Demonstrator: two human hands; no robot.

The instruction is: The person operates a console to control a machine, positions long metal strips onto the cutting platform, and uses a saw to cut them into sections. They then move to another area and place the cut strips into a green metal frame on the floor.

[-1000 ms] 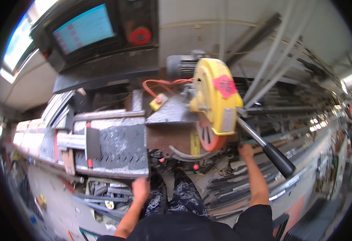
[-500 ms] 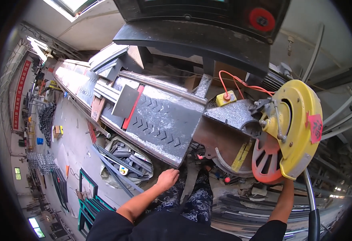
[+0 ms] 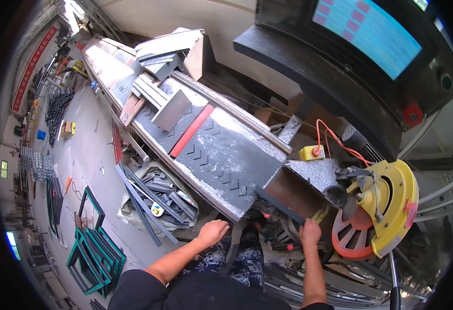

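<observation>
A cutting station is shown from above, with both hands at its near side. A dark strip [image 3: 280, 205] is placed between the right end of the slotted bench [image 3: 221, 165] and the saw, across the near side of the brown metal bed [image 3: 299, 192]. Its right end is met by the right hand [image 3: 310, 233], whose fingers appear to be clamped on it; its left end lies at the bench's right edge, though whether it is supported there cannot be told. The left hand [image 3: 213, 232] is held well apart from the right, just beside the near corner of the bench, with its fingers curled; whether the bench is touched, or anything is gripped, cannot be told.

To the right of the right hand stand the red slotted blade guard [image 3: 353, 232] and the yellow saw cover [image 3: 398, 206]. On the far side of the bed a yellow switch box [image 3: 311, 152] is seen. On the bench lies a red bar [image 3: 192, 131], with an upright grey plate [image 3: 172, 110] to its left.

The step in hand is judged to be the handling of the strip beside the saw. For the next move, a secure hold and fingers kept clear of the blade guard would be called for.
</observation>
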